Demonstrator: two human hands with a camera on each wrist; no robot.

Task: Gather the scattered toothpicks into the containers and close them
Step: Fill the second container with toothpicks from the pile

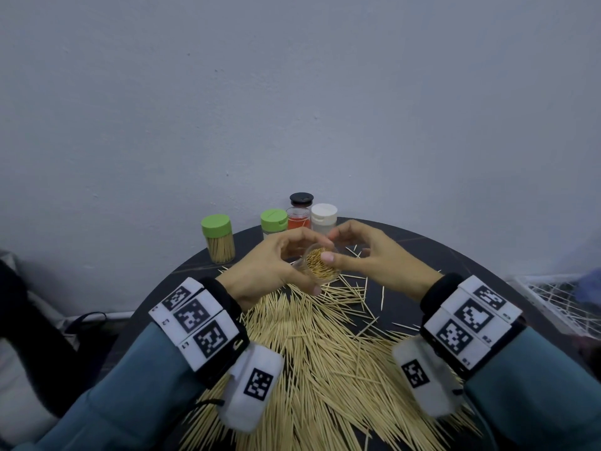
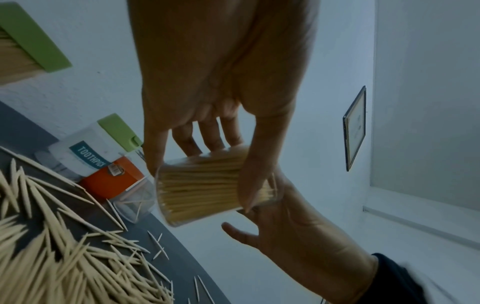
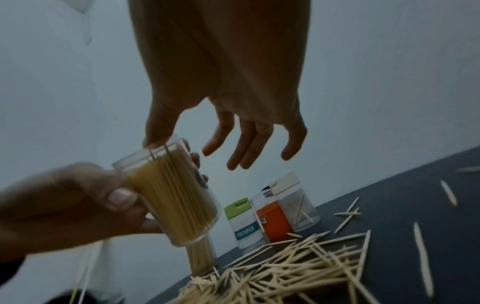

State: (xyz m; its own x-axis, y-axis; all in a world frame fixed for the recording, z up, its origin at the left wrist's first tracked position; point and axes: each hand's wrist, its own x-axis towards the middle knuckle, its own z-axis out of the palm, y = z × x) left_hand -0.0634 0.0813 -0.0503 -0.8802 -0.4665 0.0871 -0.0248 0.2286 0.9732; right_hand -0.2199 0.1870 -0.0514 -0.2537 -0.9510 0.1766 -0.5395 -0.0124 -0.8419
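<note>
My left hand point(image 1: 286, 265) grips a clear, lidless container point(image 1: 320, 265) packed with toothpicks, tilted above the dark round table point(image 1: 461, 268). In the left wrist view the thumb and fingers of this hand point(image 2: 207, 144) wrap the container point(image 2: 202, 185). My right hand point(image 1: 351, 252) arches over the container's mouth, thumb on the toothpick tips. The right wrist view shows that hand point(image 3: 233, 115) with fingers spread and loose, only the thumb touching the rim of the container point(image 3: 171, 195). A big pile of loose toothpicks point(image 1: 325, 353) covers the table in front of me.
At the table's far edge stand a green-lidded jar full of toothpicks point(image 1: 218, 239), a second green-lidded one point(image 1: 273, 222), a red jar with a black lid point(image 1: 299, 213) and a white-lidded one point(image 1: 323, 218). A white wire rack point(image 1: 559, 297) lies off the right edge.
</note>
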